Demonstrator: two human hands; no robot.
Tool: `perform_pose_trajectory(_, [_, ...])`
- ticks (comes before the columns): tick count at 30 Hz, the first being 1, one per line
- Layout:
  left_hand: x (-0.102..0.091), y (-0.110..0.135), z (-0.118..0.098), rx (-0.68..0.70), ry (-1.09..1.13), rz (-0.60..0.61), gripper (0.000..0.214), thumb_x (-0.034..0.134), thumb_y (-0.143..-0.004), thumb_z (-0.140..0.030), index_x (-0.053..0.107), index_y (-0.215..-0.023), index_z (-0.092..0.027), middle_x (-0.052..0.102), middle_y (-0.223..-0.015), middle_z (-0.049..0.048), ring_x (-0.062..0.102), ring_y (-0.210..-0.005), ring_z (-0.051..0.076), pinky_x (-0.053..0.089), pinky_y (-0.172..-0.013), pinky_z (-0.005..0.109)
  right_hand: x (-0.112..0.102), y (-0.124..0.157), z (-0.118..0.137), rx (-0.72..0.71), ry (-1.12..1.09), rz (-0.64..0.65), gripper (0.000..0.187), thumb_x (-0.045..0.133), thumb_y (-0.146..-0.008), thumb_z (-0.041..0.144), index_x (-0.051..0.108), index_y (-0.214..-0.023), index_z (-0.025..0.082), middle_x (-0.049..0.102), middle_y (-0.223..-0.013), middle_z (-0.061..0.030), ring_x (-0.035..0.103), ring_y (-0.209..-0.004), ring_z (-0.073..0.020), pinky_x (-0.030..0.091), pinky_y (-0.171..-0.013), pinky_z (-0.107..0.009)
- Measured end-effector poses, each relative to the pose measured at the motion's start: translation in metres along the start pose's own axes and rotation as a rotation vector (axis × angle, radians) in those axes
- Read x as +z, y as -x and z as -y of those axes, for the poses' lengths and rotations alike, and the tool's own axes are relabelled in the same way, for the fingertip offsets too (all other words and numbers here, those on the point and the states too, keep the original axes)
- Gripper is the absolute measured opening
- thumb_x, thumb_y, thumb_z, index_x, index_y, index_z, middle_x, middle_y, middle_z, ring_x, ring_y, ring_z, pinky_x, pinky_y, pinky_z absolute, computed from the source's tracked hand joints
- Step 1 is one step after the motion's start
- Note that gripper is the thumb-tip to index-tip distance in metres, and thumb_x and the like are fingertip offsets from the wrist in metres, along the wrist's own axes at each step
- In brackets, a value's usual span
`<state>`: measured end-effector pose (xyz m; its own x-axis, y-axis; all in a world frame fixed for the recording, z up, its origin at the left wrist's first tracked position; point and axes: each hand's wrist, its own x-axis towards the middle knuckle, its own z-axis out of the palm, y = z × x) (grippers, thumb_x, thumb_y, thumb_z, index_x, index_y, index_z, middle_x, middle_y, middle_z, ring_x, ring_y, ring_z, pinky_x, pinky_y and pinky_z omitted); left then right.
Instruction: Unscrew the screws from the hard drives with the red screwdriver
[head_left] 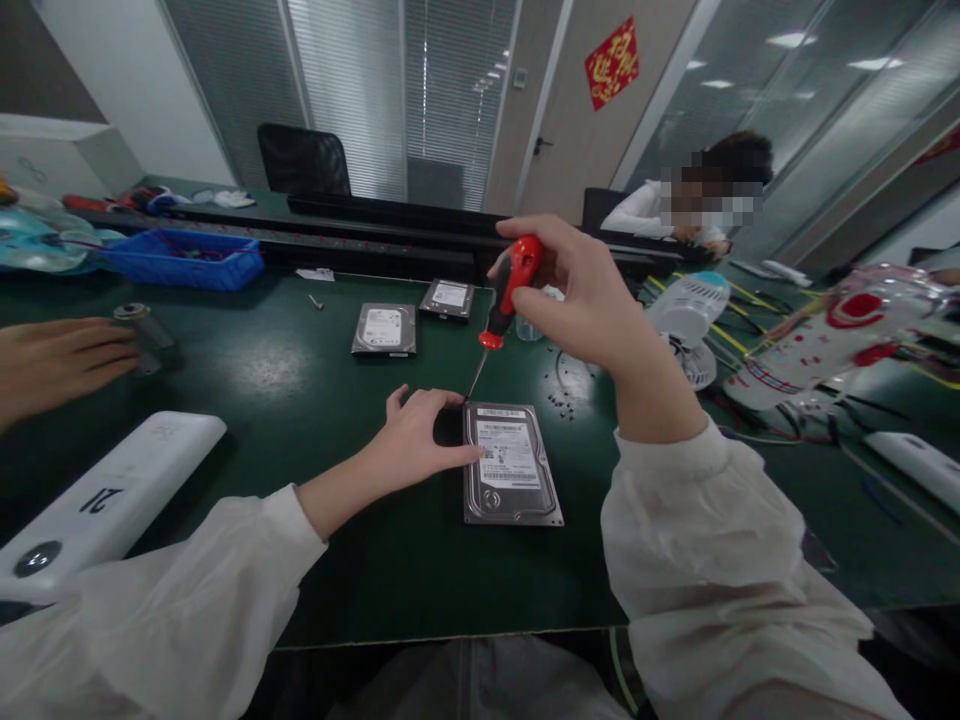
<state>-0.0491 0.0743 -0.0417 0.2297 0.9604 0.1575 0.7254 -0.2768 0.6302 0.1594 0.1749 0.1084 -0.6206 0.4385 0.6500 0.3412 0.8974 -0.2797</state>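
A silver hard drive (511,465) with a white label lies flat on the green table (300,380) in front of me. My left hand (416,435) rests against the drive's left edge, fingers bent and spread, thumb on the label. My right hand (577,290) is closed round the red and black handle of a screwdriver (504,300), held almost upright. Its thin shaft slants down to the drive's top left corner.
Two more hard drives (385,329) (447,298) lie farther back. Small screws (559,402) are scattered right of the drive. A white fan (686,320), a blue tray (184,258) and a white device (105,495) stand around. Another person's hand (56,365) lies at the left; a seated person (690,210) is behind.
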Motion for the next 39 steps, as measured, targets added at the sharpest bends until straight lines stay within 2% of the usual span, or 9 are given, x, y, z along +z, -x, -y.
perform_pose_trajectory(3, [-0.001,0.0,-0.002,-0.006,-0.013,0.0,0.079,0.071,-0.084,-0.079,0.064,-0.14,-0.024,0.07,-0.142,0.0111,0.057,-0.142,0.038,0.013,-0.133,0.069,0.003,-0.001,0.004,0.013,0.054,-0.055,0.032,0.056,-0.105,0.045,0.065,-0.128,0.024,0.074,-0.109,-0.0053,0.07,-0.102,-0.0254,0.059,-0.099,-0.047])
perform_pose_trajectory(7, [-0.003,0.0,-0.005,-0.007,-0.033,0.007,0.08,0.07,-0.084,-0.082,0.066,-0.138,-0.023,0.068,-0.144,0.0119,0.053,-0.145,0.04,0.014,-0.132,0.07,0.008,-0.003,0.006,-0.005,0.132,-0.133,0.031,0.066,-0.1,0.052,0.068,-0.116,0.026,0.073,-0.106,-0.0067,0.069,-0.105,-0.028,0.057,-0.104,-0.05])
perform_pose_trajectory(13, [-0.002,0.0,-0.003,0.004,-0.032,0.011,0.08,0.069,-0.085,-0.082,0.067,-0.139,-0.024,0.067,-0.144,0.0113,0.053,-0.145,0.039,0.013,-0.132,0.071,0.003,-0.002,-0.001,-0.053,0.015,-0.099,0.037,0.061,-0.099,0.034,0.069,-0.134,0.025,0.077,-0.117,-0.0086,0.073,-0.107,-0.0276,0.059,-0.104,-0.05])
perform_pose_trajectory(19, [-0.002,0.0,-0.002,0.013,-0.032,0.004,0.08,0.07,-0.085,-0.081,0.067,-0.14,-0.023,0.068,-0.144,0.0117,0.054,-0.144,0.039,0.012,-0.132,0.071,0.01,-0.003,0.006,-0.066,0.034,-0.164,0.032,0.06,-0.102,0.041,0.072,-0.127,0.025,0.078,-0.115,-0.0074,0.073,-0.115,-0.029,0.056,-0.109,-0.052])
perform_pose_trajectory(23, [-0.001,-0.001,0.001,0.023,-0.033,0.001,0.079,0.07,-0.085,-0.08,0.067,-0.141,-0.024,0.068,-0.144,0.011,0.054,-0.144,0.04,0.013,-0.132,0.072,0.01,-0.002,0.008,-0.072,-0.002,-0.11,0.04,0.052,-0.103,0.034,0.062,-0.142,0.027,0.076,-0.119,-0.0079,0.072,-0.112,-0.0275,0.056,-0.108,-0.052])
perform_pose_trajectory(26, [0.001,-0.001,0.001,0.019,-0.04,-0.009,0.079,0.071,-0.084,-0.081,0.068,-0.139,-0.024,0.069,-0.142,0.0109,0.055,-0.143,0.04,0.014,-0.132,0.072,0.008,-0.002,0.006,-0.068,0.054,-0.09,0.039,0.045,-0.106,0.035,0.06,-0.141,0.025,0.073,-0.124,-0.0098,0.07,-0.117,-0.0289,0.052,-0.112,-0.054])
perform_pose_trajectory(31, [-0.001,-0.001,-0.002,0.016,-0.042,-0.01,0.078,0.072,-0.084,-0.08,0.068,-0.137,-0.023,0.069,-0.143,0.012,0.055,-0.143,0.04,0.015,-0.132,0.071,0.011,-0.003,0.001,-0.029,0.164,-0.097,0.032,0.052,-0.106,0.044,0.062,-0.127,0.022,0.071,-0.115,-0.0096,0.069,-0.112,-0.0297,0.052,-0.111,-0.052])
perform_pose_trajectory(36, [-0.002,0.0,-0.002,0.014,-0.035,-0.001,0.078,0.071,-0.084,-0.079,0.067,-0.139,-0.023,0.068,-0.144,0.0118,0.054,-0.144,0.041,0.016,-0.131,0.072,0.011,-0.002,0.002,0.004,0.066,-0.08,0.036,0.05,-0.105,0.033,0.048,-0.141,0.024,0.069,-0.105,-0.0046,0.068,-0.096,-0.023,0.056,-0.1,-0.046])
perform_pose_trajectory(39, [-0.001,0.0,0.0,0.014,-0.038,-0.007,0.077,0.072,-0.084,-0.079,0.068,-0.138,-0.024,0.069,-0.142,0.0115,0.055,-0.143,0.041,0.016,-0.131,0.073,0.008,-0.001,0.007,0.061,0.103,-0.061,0.028,0.052,-0.106,0.038,0.054,-0.131,0.024,0.066,-0.095,-0.0018,0.066,-0.089,-0.0227,0.055,-0.096,-0.046])
